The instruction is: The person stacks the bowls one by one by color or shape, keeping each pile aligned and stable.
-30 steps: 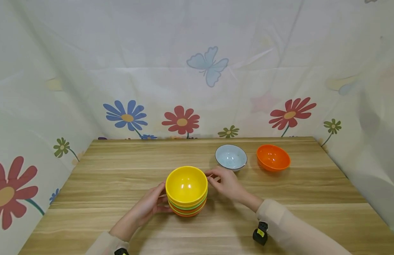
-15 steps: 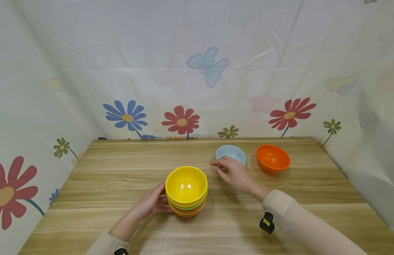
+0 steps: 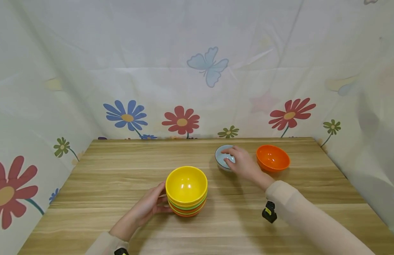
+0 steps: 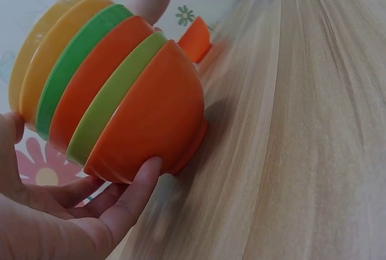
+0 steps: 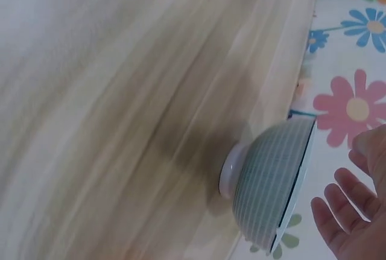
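Observation:
A stack of bowls [image 3: 186, 187], yellow on top with green and orange ones under it, stands upright at the middle of the table. My left hand [image 3: 149, 203] holds it from the left. In the left wrist view the fingers [image 4: 148, 172] touch the lowest orange bowl [image 4: 160, 112] and the yellow ones' rims. My right hand [image 3: 243, 163] hovers over the right side of a pale blue-grey bowl [image 3: 223, 159], covering part of it. From the right wrist, its fingers [image 5: 347, 199] look loosely bent, apart from this bowl [image 5: 271, 181] and holding nothing.
A single orange bowl [image 3: 273, 158] stands upright just right of my right hand. The wooden table [image 3: 136, 156] ends at a flower-printed cloth backdrop [image 3: 152, 88] behind and at both sides.
My right hand has left the right side of the bowl stack and moved back and right, over the blue-grey bowl. My left hand and the stack stay put.

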`<state>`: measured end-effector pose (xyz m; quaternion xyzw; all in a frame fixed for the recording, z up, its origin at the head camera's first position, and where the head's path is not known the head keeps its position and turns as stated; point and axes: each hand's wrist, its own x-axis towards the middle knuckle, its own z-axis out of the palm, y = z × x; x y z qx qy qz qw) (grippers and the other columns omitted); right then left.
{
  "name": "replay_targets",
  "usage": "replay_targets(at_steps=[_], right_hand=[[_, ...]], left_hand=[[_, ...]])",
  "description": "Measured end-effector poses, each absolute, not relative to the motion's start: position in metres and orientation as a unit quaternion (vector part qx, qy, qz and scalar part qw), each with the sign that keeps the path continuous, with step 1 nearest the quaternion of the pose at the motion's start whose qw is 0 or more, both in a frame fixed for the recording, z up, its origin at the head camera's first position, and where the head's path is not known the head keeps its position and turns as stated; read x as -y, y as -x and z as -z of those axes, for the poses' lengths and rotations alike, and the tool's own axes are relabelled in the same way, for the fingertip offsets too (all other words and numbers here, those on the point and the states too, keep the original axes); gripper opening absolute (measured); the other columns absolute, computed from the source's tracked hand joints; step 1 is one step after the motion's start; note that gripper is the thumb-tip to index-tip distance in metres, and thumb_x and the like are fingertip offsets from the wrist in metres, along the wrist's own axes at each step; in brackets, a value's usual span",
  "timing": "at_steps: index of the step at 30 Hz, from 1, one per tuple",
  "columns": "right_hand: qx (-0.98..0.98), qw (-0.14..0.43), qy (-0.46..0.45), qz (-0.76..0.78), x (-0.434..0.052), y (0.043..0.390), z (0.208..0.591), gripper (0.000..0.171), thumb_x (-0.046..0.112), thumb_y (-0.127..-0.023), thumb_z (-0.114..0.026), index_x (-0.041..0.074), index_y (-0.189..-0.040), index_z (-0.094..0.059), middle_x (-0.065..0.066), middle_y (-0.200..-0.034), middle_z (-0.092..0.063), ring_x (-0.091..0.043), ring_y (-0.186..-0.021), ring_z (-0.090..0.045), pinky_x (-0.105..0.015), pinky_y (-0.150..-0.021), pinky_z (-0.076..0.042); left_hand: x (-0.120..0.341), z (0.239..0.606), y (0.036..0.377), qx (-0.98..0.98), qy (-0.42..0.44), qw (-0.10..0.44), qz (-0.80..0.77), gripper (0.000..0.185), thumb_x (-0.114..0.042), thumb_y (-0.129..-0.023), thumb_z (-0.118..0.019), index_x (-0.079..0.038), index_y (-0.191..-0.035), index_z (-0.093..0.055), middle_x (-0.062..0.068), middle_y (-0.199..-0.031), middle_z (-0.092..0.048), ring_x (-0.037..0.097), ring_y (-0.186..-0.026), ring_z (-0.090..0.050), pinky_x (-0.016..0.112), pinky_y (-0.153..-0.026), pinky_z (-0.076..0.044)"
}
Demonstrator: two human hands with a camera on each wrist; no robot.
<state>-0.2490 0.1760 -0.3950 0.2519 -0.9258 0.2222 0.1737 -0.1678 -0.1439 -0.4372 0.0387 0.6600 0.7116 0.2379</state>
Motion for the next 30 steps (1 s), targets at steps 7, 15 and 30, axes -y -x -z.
replay_targets(at_steps=[7, 15, 30], right_hand=[[0.944, 0.161, -0.200, -0.207, -0.189, 0.259, 0.391, 0.029, 0.011, -0.082, -0.067, 0.004, -0.110, -0.065, -0.015, -0.100, -0.061, -0.029, -0.089, -0.061, -0.041, -0.074, -0.054], [0.953, 0.149, -0.169, -0.203, -0.197, 0.268, 0.387, 0.030, 0.010, -0.083, -0.065, 0.001, -0.111, -0.063, -0.020, -0.105, -0.059, -0.034, -0.089, -0.059, -0.046, -0.077, -0.052], [0.979, 0.057, -0.096, -0.169, -0.206, 0.274, 0.388, 0.044, 0.015, -0.087, -0.059, -0.001, -0.128, -0.050, -0.027, -0.122, -0.051, -0.042, -0.109, -0.051, -0.055, -0.093, -0.043]], left_hand=[[0.143, 0.436, 0.168, -0.660, -0.040, 0.237, -0.712, 0.073, -0.058, -0.091, -0.039, 0.000, -0.134, -0.041, 0.015, -0.129, -0.050, 0.022, -0.108, -0.057, 0.043, -0.083, -0.053], [0.144, 0.436, 0.167, -0.661, -0.043, 0.239, -0.710, 0.075, -0.061, -0.089, -0.040, 0.000, -0.132, -0.043, 0.013, -0.125, -0.052, 0.021, -0.105, -0.058, 0.043, -0.082, -0.053], [0.145, 0.436, 0.167, -0.660, -0.040, 0.238, -0.711, 0.072, -0.059, -0.090, -0.039, 0.000, -0.132, -0.043, 0.013, -0.125, -0.052, 0.020, -0.105, -0.059, 0.042, -0.082, -0.053]])
